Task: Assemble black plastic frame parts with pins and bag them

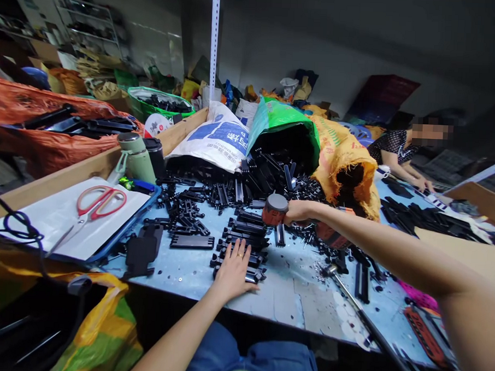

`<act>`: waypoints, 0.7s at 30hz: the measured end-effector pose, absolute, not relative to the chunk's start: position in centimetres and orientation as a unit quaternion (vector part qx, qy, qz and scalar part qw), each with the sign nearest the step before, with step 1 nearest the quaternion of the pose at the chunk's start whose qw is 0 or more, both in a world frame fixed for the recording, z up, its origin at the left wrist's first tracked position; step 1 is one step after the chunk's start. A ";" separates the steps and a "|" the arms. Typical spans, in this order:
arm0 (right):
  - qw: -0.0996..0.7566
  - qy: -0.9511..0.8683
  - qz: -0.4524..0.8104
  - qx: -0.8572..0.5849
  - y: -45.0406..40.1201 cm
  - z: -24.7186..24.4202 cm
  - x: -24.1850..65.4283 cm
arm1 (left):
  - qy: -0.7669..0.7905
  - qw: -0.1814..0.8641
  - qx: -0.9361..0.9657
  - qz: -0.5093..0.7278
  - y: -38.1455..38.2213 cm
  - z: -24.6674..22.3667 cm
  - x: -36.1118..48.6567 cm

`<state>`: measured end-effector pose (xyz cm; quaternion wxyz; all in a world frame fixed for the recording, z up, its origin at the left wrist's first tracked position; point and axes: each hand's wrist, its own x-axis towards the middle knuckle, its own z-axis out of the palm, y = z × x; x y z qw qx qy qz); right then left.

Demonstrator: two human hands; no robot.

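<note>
My left hand (234,269) lies with its fingers spread over the near end of a row of black plastic parts (245,229), touching them. A ring is on one finger. My right hand (299,211) is wrapped round the handle of a red-and-grey power drill (275,209), held over the right side of the far end of that row. The drill's tip is hidden from me. Just below the drill lies a small black bar (280,236). Left of the row is a flat black part (192,242), and small screws (306,234) are scattered to the right.
Green (285,119), yellow (347,157) and white sacks (217,135) stand behind heaped black parts. Red-handled scissors (101,204) lie on a tray at left, near a green bottle (137,156). A metal rod (360,316) lies at right. Another person (396,151) works far right.
</note>
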<state>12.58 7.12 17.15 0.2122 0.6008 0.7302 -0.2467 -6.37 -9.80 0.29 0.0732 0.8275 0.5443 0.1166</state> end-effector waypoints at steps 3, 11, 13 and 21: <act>0.216 0.729 -0.256 0.598 6.4 17.0 11.9 | 0.543 0.066 0.828 0.124 -9.8 0.0 -6.3; 0.239 0.740 -0.245 0.578 4.1 18.2 11.9 | 0.549 0.060 0.826 0.114 -9.9 0.2 -6.3; 0.249 0.745 -0.246 0.568 3.4 18.2 11.9 | 0.547 0.056 0.827 0.119 -10.0 0.0 -6.3; 0.266 0.755 -0.236 0.550 1.3 16.8 11.2 | 0.544 0.043 0.829 0.127 -10.1 -0.3 -6.2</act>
